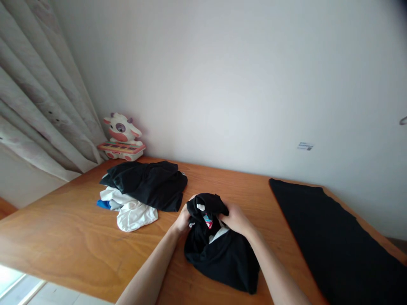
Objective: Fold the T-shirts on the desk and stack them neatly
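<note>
A bunched black garment (222,258) lies on the wooden table (79,241), its upper part lifted off the surface. White patches and a small red and blue print show in its opening. My left hand (183,218) grips the garment's left edge, its fingers partly hidden behind the cloth. On the right side, my right hand (234,218) is closed on the same garment near the opening, with the thumb on top.
Black clothing (149,182) is piled at the back left over white cloth (135,214) and a blue piece (103,204). Behind it stands a cow-shaped toy keyboard (122,137) near the curtain (41,93). A long black cloth (337,237) lies flat on the right.
</note>
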`<act>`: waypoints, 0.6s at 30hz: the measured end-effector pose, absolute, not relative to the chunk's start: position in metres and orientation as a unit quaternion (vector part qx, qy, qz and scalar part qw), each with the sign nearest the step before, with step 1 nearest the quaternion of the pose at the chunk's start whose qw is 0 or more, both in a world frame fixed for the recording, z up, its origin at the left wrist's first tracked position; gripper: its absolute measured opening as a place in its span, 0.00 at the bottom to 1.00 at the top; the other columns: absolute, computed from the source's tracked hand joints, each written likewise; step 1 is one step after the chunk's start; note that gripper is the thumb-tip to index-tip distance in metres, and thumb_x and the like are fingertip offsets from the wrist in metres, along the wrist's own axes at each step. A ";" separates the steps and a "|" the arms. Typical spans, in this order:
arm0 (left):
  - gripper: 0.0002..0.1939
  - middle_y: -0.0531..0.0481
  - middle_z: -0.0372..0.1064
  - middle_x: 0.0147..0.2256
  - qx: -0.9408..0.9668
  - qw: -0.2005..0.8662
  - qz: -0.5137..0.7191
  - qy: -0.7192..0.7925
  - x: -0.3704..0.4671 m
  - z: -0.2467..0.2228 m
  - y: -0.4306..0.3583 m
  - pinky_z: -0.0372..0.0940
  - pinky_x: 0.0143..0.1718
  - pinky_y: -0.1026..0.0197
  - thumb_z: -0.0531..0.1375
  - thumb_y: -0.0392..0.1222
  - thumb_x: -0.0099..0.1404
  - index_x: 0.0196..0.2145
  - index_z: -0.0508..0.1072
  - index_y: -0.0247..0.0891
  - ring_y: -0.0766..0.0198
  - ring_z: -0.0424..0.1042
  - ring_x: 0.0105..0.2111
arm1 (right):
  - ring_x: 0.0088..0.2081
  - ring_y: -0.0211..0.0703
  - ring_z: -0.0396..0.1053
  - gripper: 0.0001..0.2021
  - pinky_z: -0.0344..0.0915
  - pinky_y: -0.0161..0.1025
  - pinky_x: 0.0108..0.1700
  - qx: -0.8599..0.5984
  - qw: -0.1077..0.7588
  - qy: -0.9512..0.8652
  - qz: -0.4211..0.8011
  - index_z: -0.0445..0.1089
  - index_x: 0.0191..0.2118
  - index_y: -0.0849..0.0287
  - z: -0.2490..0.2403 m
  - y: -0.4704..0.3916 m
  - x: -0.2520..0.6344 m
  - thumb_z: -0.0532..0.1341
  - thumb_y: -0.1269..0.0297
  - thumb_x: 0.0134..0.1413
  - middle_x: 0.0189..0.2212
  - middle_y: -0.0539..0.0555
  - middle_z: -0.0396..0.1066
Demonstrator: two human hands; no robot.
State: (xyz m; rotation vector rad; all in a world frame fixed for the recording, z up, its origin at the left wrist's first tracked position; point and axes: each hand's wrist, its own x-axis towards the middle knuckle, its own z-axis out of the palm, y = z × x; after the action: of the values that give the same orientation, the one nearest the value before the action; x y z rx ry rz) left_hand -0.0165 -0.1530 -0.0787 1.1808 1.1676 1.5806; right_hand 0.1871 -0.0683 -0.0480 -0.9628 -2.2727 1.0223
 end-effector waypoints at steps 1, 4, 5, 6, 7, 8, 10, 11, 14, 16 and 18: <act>0.25 0.42 0.79 0.47 0.510 0.406 0.601 0.463 -0.021 -0.074 -0.154 0.70 0.53 0.46 0.64 0.52 0.55 0.49 0.79 0.39 0.44 0.75 0.50 | 0.40 0.52 0.77 0.10 0.69 0.43 0.43 -0.373 0.248 -0.823 0.349 0.74 0.38 0.54 -0.042 -0.067 0.196 0.61 0.67 0.48 0.34 0.52 0.80; 0.27 0.44 0.77 0.51 0.607 0.371 0.519 0.474 -0.038 -0.056 -0.161 0.66 0.59 0.48 0.65 0.41 0.54 0.53 0.76 0.39 0.47 0.74 0.52 | 0.36 0.51 0.76 0.09 0.68 0.42 0.40 -0.422 0.281 -0.818 0.271 0.71 0.38 0.52 -0.016 -0.061 0.233 0.61 0.62 0.49 0.32 0.51 0.79; 0.27 0.44 0.77 0.52 0.615 0.351 0.510 0.488 -0.044 -0.049 -0.163 0.65 0.59 0.49 0.65 0.40 0.54 0.53 0.76 0.39 0.48 0.74 0.52 | 0.37 0.51 0.76 0.09 0.68 0.43 0.41 -0.425 0.288 -0.821 0.251 0.71 0.40 0.52 -0.007 -0.058 0.248 0.60 0.61 0.50 0.33 0.51 0.79; 0.26 0.44 0.77 0.51 0.612 0.331 0.511 0.504 -0.049 -0.041 -0.165 0.65 0.59 0.49 0.64 0.40 0.54 0.53 0.76 0.40 0.48 0.74 0.52 | 0.39 0.51 0.77 0.11 0.68 0.43 0.43 -0.424 0.291 -0.825 0.234 0.72 0.41 0.51 0.001 -0.056 0.262 0.60 0.60 0.51 0.36 0.51 0.80; 0.26 0.45 0.77 0.50 0.604 0.314 0.514 0.521 -0.054 -0.032 -0.167 0.65 0.58 0.50 0.65 0.40 0.55 0.52 0.76 0.40 0.49 0.74 0.51 | 0.41 0.52 0.77 0.12 0.68 0.44 0.44 -0.423 0.291 -0.830 0.220 0.73 0.42 0.50 0.008 -0.054 0.277 0.59 0.60 0.52 0.38 0.52 0.80; 0.25 0.45 0.78 0.49 0.594 0.299 0.518 0.538 -0.059 -0.023 -0.168 0.66 0.57 0.51 0.65 0.41 0.55 0.52 0.76 0.40 0.49 0.75 0.50 | 0.43 0.53 0.77 0.13 0.69 0.45 0.46 -0.426 0.291 -0.832 0.205 0.74 0.43 0.49 0.013 -0.052 0.292 0.59 0.60 0.51 0.40 0.52 0.81; 0.22 0.47 0.78 0.46 0.580 0.257 0.519 0.573 -0.068 -0.005 -0.167 0.66 0.56 0.52 0.64 0.43 0.56 0.50 0.77 0.40 0.49 0.75 0.49 | 0.45 0.55 0.77 0.13 0.69 0.47 0.47 -0.445 0.298 -0.829 0.158 0.77 0.42 0.48 0.020 -0.048 0.318 0.60 0.60 0.50 0.41 0.53 0.81; 0.21 0.47 0.78 0.46 0.581 0.222 0.512 0.593 -0.072 0.003 -0.166 0.66 0.56 0.52 0.64 0.44 0.57 0.50 0.77 0.41 0.49 0.74 0.49 | 0.45 0.56 0.76 0.13 0.69 0.47 0.46 -0.458 0.309 -0.824 0.128 0.78 0.40 0.48 0.021 -0.046 0.329 0.60 0.59 0.49 0.40 0.54 0.80; 0.20 0.45 0.75 0.48 0.604 0.057 0.445 0.659 -0.082 0.017 -0.160 0.62 0.60 0.49 0.61 0.45 0.61 0.51 0.77 0.43 0.48 0.72 0.51 | 0.45 0.57 0.74 0.12 0.69 0.48 0.45 -0.475 0.354 -0.802 0.074 0.77 0.36 0.50 0.020 -0.044 0.351 0.59 0.53 0.52 0.41 0.56 0.78; 0.21 0.41 0.72 0.49 0.625 -0.025 0.365 0.690 -0.086 0.014 -0.159 0.61 0.59 0.45 0.60 0.44 0.63 0.54 0.77 0.43 0.45 0.70 0.52 | 0.39 0.55 0.75 0.14 0.68 0.47 0.41 -0.485 0.354 -0.792 0.107 0.75 0.35 0.51 0.014 -0.045 0.357 0.57 0.49 0.55 0.37 0.57 0.78; 0.21 0.38 0.72 0.48 0.640 -0.035 0.290 0.711 -0.087 0.002 -0.161 0.63 0.56 0.43 0.59 0.45 0.65 0.55 0.77 0.43 0.43 0.70 0.50 | 0.30 0.52 0.73 0.17 0.67 0.46 0.35 -0.501 0.325 -0.785 0.164 0.73 0.35 0.51 0.003 -0.047 0.357 0.55 0.46 0.57 0.29 0.54 0.76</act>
State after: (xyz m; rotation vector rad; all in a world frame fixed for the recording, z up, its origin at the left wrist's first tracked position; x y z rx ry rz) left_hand -0.0873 -0.1609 0.0025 2.0565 2.2847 0.9315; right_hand 0.3569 -0.0470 0.0032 -1.3131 -2.0588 0.4311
